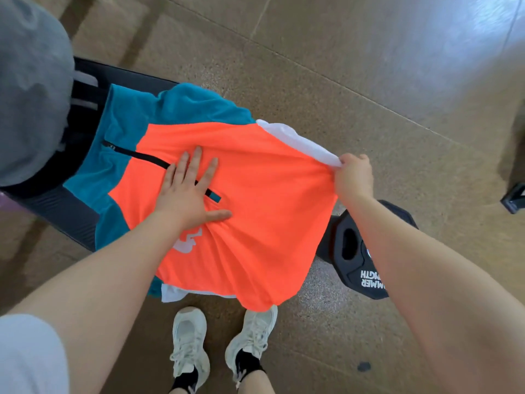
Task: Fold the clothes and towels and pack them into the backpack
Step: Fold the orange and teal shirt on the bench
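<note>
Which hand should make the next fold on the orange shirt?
Probably the right hand: it already pinches the orange shirt at its edge. The left hand lies flat, pinning the middle.

left hand (186, 194) flat on orange shirt (255, 223), right hand (355, 174) pinching hem (taut)
</note>
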Motion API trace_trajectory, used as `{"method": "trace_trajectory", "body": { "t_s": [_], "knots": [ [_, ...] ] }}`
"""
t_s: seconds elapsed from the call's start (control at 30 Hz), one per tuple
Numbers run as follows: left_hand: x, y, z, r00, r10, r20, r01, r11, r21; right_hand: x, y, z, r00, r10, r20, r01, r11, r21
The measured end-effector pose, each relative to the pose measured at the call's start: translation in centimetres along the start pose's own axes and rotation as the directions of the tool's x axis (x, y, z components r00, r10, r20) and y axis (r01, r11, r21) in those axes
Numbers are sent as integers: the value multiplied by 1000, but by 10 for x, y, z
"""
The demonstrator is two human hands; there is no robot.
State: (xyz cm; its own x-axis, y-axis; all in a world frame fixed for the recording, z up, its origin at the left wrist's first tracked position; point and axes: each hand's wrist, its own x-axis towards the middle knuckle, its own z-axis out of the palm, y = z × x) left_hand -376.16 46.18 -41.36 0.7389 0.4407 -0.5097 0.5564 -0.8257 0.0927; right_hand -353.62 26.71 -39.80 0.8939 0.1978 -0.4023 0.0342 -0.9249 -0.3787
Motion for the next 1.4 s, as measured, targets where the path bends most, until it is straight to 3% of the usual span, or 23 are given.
{"method": "trace_trajectory", "body": {
  "t_s": [0.1,0.17,0.27,0.33,0.4,0.47,0.53,0.6,0.67,0.73,0.83,0.93,1.03,1.1,1.2,1.23,1.3,1.4],
  "knots": [
    [-15,1,1,993,74,-94,-87,986,-141,-42,-9,19,995,-104,4,102,973,-209],
    [-41,-3,5,975,73,-209,-132,950,-284,-83,-16,33,952,-305,21,304,939,-162],
    [-92,-21,26,945,-162,-285,5,876,-482,-154,-23,61,766,-615,189,637,766,-89],
    [-124,-33,43,868,-406,-288,169,784,-597,-191,-26,80,660,-669,341,739,661,-132],
    [-144,-40,57,750,-641,-164,342,587,-734,-212,-32,93,581,-675,455,800,576,-167],
    [-153,-48,67,639,-763,101,419,235,-877,-218,-34,107,524,-680,514,835,530,-150],
    [-153,-55,73,643,-702,307,342,-95,-935,-221,-34,115,514,-624,589,830,536,-156],
    [-151,-64,79,689,-628,361,251,-261,-932,-223,-32,118,519,-605,604,838,502,-217],
    [-149,-71,82,698,-584,414,241,-352,-904,-223,-30,119,509,-578,638,843,486,-232],
    [-152,-75,82,728,-529,435,311,-310,-898,-224,-34,116,514,-543,665,834,498,-238],
    [-163,-73,73,815,-433,386,387,-90,-918,-230,-43,113,547,-516,659,810,525,-262],
    [-179,-73,66,853,-410,322,323,-70,-944,-233,-48,112,573,-481,663,790,540,-290],
    [-194,-81,64,829,-466,310,310,-80,-947,-236,-53,110,602,-479,639,762,584,-280],
    [-203,-90,65,822,-453,346,377,-25,-926,-238,-55,112,622,-466,629,734,626,-262],
    [-213,-97,64,826,-281,488,516,30,-856,-242,-58,116,649,-432,627,699,664,-266],
    [-215,-97,63,817,-233,528,547,21,-837,-243,-58,118,658,-427,620,689,674,-266],
    [-216,-96,60,805,-203,558,550,-100,-829,-249,-58,123,681,-469,562,661,724,-196],
    [-216,-87,46,812,-206,546,492,-259,-831,-275,-62,123,683,-633,365,643,757,111]
  ]
}}
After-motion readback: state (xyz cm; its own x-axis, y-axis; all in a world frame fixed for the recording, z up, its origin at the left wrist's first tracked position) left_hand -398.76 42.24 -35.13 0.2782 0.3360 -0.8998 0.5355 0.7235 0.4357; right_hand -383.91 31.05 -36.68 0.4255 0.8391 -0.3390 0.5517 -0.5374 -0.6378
